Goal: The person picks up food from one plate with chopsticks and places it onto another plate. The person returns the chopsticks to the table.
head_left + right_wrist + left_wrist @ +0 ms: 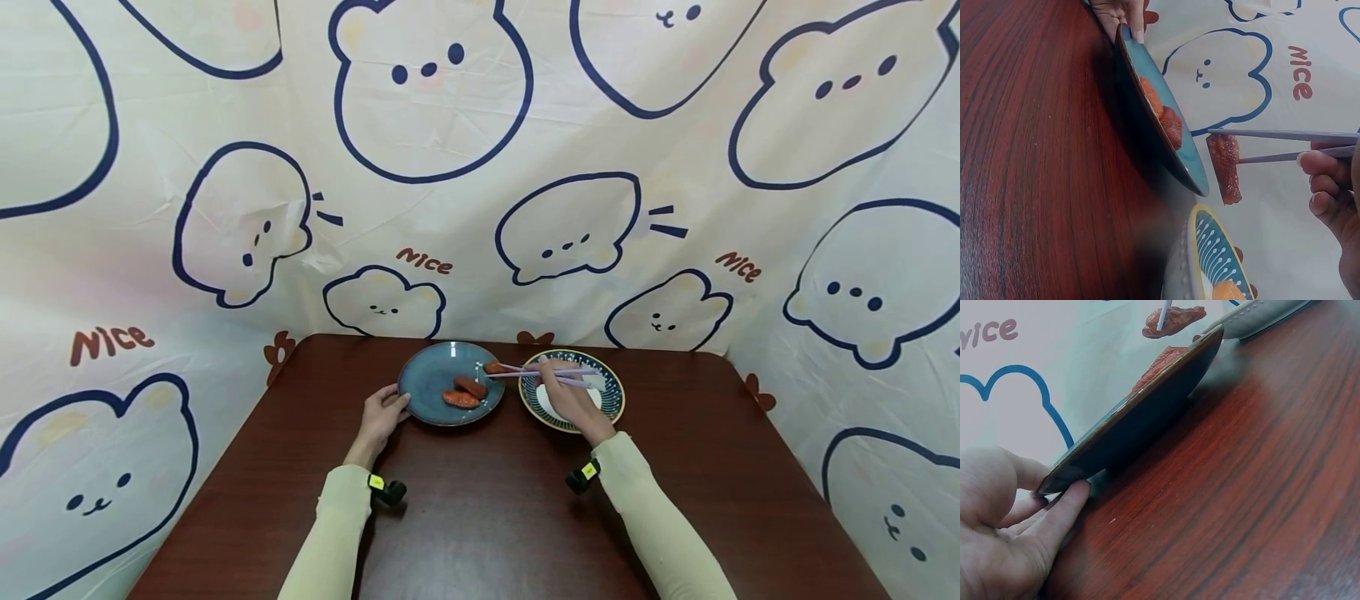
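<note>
My left hand (pixel 382 414) pinches the near-left rim of a blue plate (pixel 423 375); the left wrist view shows fingers (pixel 1072 503) beneath its edge. Two reddish-brown glazed pieces, looking like chicken wings (pixel 465 393), lie on the plate. My right hand (pixel 564 397) holds a pair of pale purple chopsticks (pixel 1279 134). Between their tips hangs a third chicken wing (pixel 1225 169), lifted above the plate's right edge. Under the right hand stands a patterned bowl (pixel 617 400) with a yellow rim. An orange-brown piece (pixel 1229 291) shows inside it in the right wrist view.
Plate and bowl stand close together near the far edge of a dark brown wooden table (pixel 480 517). A white cloth with cartoon bears (pixel 435 108) hangs behind and at both sides. Each wrist wears a small black camera (pixel 388 490).
</note>
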### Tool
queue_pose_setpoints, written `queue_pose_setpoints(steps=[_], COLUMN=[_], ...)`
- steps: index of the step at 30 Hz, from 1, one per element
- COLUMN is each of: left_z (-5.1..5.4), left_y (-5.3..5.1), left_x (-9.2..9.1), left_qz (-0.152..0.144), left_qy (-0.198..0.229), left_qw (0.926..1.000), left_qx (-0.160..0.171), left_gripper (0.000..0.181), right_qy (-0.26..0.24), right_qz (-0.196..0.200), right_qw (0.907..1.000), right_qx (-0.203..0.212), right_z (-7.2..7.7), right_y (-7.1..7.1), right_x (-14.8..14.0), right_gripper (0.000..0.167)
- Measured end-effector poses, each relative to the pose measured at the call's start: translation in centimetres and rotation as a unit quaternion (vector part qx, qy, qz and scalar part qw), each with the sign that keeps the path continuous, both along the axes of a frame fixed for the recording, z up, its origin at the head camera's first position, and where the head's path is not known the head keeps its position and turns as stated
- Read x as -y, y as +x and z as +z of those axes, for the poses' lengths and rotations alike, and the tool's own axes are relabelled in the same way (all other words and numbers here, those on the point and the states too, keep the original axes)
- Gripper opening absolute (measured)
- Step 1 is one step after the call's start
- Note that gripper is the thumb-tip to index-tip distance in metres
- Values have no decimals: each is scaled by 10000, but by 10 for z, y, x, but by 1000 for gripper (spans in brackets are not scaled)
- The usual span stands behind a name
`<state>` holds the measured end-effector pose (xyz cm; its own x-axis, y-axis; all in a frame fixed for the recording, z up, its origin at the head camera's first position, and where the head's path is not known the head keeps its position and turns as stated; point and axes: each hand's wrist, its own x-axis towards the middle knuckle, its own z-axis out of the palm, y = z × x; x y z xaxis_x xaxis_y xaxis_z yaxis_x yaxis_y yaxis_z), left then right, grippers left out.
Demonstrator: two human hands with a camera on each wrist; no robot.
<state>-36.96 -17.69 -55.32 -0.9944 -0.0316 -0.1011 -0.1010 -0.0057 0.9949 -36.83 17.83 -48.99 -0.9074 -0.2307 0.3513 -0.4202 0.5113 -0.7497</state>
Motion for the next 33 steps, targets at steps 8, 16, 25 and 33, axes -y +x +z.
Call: queue_pose_setpoints(steps=[8, 16, 25, 33], left_z=[1, 0, -1, -1], left_y=[0, -1, -2, 0], left_x=[0, -1, -1, -1], left_qz=[-10, 34, 43, 71], left_qy=[14, -36, -21, -18], left_qw=[10000, 10000, 10000, 10000], left_qx=[-31, -22, -2, 42], left_gripper=[51, 50, 49, 49], right_qy=[23, 94, 103, 199], right_qz=[8, 112, 197, 196], right_qw=[9998, 9999, 9990, 9968], right_qx=[-173, 56, 388, 755], right_z=[-3, -3, -5, -8], right_y=[-4, -5, -8, -7], right_x=[6, 11, 14, 17], right_gripper=[52, 65, 85, 74])
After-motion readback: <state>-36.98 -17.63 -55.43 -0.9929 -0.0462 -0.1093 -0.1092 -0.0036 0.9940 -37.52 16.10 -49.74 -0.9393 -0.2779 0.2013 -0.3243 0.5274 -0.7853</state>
